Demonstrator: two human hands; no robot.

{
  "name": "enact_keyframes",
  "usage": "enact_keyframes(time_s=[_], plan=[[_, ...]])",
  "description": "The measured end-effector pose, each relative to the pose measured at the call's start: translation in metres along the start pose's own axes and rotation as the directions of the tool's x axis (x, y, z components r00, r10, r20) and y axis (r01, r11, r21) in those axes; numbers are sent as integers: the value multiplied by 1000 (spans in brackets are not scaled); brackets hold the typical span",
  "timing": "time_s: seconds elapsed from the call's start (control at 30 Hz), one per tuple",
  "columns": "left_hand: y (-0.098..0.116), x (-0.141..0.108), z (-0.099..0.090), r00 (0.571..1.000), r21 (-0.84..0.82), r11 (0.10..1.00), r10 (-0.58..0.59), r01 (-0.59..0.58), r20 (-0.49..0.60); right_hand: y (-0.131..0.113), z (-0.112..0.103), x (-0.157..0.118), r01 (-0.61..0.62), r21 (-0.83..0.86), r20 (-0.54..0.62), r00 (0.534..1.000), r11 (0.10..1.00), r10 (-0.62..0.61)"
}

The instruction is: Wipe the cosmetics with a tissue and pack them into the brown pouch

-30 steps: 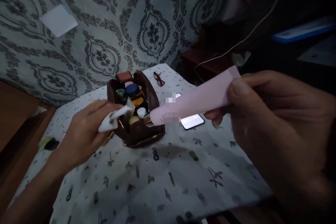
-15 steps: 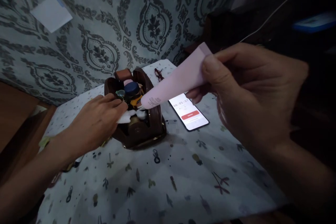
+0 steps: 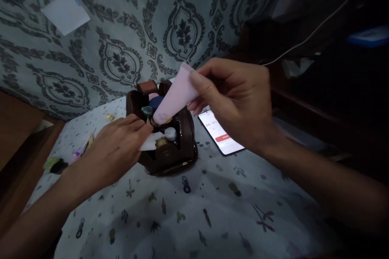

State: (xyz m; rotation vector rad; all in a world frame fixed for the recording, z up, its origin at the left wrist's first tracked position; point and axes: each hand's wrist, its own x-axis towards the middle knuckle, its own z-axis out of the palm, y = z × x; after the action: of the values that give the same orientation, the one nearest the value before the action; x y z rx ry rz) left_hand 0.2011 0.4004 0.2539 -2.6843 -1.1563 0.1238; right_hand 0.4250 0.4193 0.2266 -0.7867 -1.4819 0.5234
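My right hand [image 3: 234,101] pinches a pale pink squeeze tube [image 3: 178,93] by its flat crimped end. The tube's narrower end points down into an open dark brown zip bag [image 3: 188,137]. Over the bag's left side is my left hand [image 3: 121,145], its fingers curled and closed. A white, soft-looking piece [image 3: 151,142] shows right at those fingertips; what they grip is partly hidden. Inside the bag are a dark blue round lid [image 3: 156,102], a greenish glassy item [image 3: 147,110] and a white cap [image 3: 170,133].
A lit phone [image 3: 226,145] showing a timer lies right of the bag, partly behind my right hand. Small items, including a green and black one [image 3: 54,164], lie at the table's left edge. A patterned cloth [image 3: 170,218] covers the table. Behind stands a patterned wall [image 3: 121,20].
My right hand has moved left and tipped the pink tube more steeply, bringing its lower end into the bag's opening. My left hand remains at the bag. The view has shifted slightly.
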Motion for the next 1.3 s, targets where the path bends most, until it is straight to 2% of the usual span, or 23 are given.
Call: enact_keyframes(time_s=[0.1,0.23,0.3,0.4,0.5,0.6,0.7,0.8,0.97,1.1,1.3], plan=[[-2,1,1,999,-10,999,40,-40,36,-5,-1,3,17,-3,-52,998,1000,-17],[-9,-7,0,998,-141,989,30,-38,-55,-10,4,6,-7,33,-76,997,999,10],[-14,-16,-1,989,-219,975,-9,-23,-145,-9,10,7,-23,60,-50,998,998,26],[-19,-31,2,940,-299,953,-140,43,-311,-3,24,8,-73,62,31,997,995,71],[-23,-41,13,884,-377,919,-268,115,-383,5,42,4,-158,38,150,977,987,150],[-24,-44,27,862,-469,873,-338,136,-379,12,59,1,-201,-17,246,949,979,199],[-23,-45,37,850,-552,827,-364,107,-381,13,65,4,-212,-49,291,932,976,217],[-24,-48,43,831,-596,798,-389,88,-398,8,57,16,-199,-10,242,950,980,196],[-30,-59,54,835,-625,775,-401,90,-377,-2,44,44,-107,28,110,989,994,103],[-31,-61,57,835,-644,759,-413,94,-365,2,55,56,-87,-30,92,992,996,89],[-30,-57,58,848,-654,752,-398,83,-350,22,73,66,-20,-239,131,990,971,53]])
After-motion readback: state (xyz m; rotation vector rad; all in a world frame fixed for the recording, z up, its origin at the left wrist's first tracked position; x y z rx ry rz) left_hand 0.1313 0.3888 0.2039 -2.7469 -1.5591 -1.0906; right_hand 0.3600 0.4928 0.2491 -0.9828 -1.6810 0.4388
